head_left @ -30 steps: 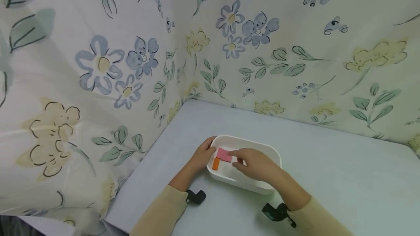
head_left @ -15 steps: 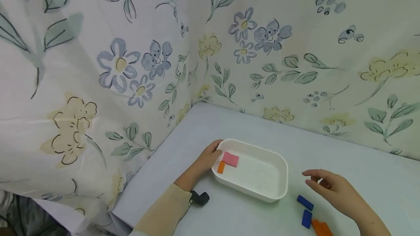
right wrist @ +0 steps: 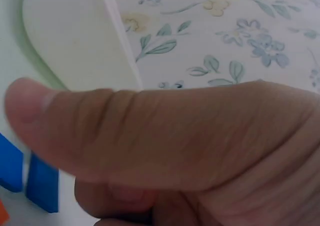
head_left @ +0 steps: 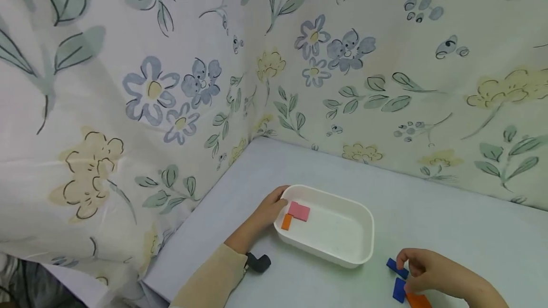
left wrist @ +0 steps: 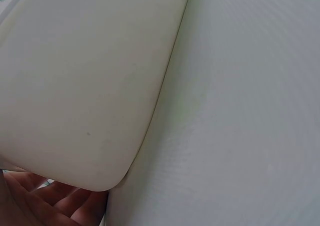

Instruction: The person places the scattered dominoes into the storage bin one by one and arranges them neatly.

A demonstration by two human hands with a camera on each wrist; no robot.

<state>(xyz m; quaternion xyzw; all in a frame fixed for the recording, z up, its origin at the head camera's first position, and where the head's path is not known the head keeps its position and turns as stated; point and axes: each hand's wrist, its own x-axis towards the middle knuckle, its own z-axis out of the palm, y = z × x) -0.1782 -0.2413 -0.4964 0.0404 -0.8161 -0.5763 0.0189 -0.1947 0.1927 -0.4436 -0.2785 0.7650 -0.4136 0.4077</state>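
A white plastic tub with rounded corners lies on the table. Inside, at its left end, a pink block piece touches a small orange block. My left hand grips that end, thumb at the rim and fingers along the outer wall; in the left wrist view the fingers show below the tub's corner. Right of the tub, my right hand hovers with bent, parted thumb and index finger over two blue blocks and an orange piece. Its lower fingers are partly hidden.
The white table meets a floral curtain at the back and another at the left. A black wrist camera sits on the left sleeve.
My right hand has left the pink piece in the tub, swung right, then lowered to the blue and orange blocks. The left hand keeps its grip on the tub.
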